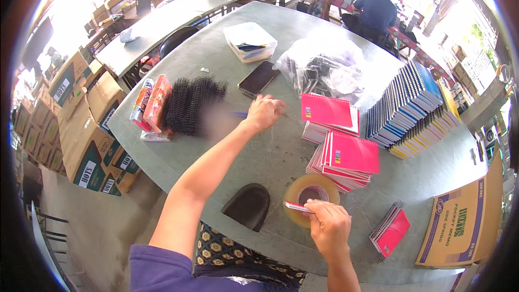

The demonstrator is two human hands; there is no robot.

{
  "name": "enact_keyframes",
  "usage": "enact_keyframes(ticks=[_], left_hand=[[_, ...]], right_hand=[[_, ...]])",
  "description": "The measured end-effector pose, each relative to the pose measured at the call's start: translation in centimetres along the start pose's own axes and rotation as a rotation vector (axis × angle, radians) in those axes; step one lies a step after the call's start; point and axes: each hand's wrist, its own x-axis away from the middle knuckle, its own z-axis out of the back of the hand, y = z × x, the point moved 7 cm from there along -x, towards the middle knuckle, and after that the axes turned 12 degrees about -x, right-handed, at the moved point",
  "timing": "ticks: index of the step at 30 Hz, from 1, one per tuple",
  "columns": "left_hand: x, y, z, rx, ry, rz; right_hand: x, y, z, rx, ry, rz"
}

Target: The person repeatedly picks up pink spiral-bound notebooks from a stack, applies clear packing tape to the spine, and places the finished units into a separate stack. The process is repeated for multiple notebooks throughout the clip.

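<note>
My right hand (328, 226) is closed on a thin notebook (298, 206), seen edge-on with white pages and a pinkish-red cover. It is above a roll of clear tape (294, 217) lying on the grey table. My left hand (263, 114) reaches over the middle of the table, just below a dark phone (259, 79). Its fingers are smeared, and whether anything is in them cannot be seen. To its left lies a heap of black spiral binding coils (192, 103), with a blurred patch beside it. Stacks of pink notebooks (351, 154) stand to the right.
A taller stack of spiral-bound notebooks (403, 103) stands at the right, near a plastic bag (324, 67). One pink spiral notebook (393, 232) lies by a cardboard box (454, 224). A dark curved pad (247, 206) is close to me. A plastic tub (250, 40) sits farther back.
</note>
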Motion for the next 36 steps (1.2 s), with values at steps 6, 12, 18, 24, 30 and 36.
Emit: enact_keyframes(ticks=[6, 12, 18, 24, 30, 36], left_hand=[[1.1, 2.0, -1.1, -0.165, 0.399, -0.252], [6.9, 7.2, 11.1, 0.524, 0.479, -0.366], [12.9, 6.1, 10.8, 0.952, 0.084, -0.175], [18.4, 9.4, 10.7, 0.652, 0.057, -0.249], [18.5, 10.2, 9.1, 0.595, 0.17, -0.222], [17.5, 10.7, 9.7, 0.312, 0.19, -0.231]], right_hand=[[-1.9, -0.7, 0.5, -0.014, 0.019, -0.006], [-2.6, 0.8, -0.3, -0.037, 0.096, -0.015], [-2.7, 1.0, -0.6, -0.002, 0.069, -0.099], [-2.7, 1.2, -0.9, -0.038, 0.074, -0.09], [-2.6, 0.8, -0.8, -0.049, 0.018, -0.153], [-3.2, 0.4, -1.7, 0.002, -0.02, -0.089]])
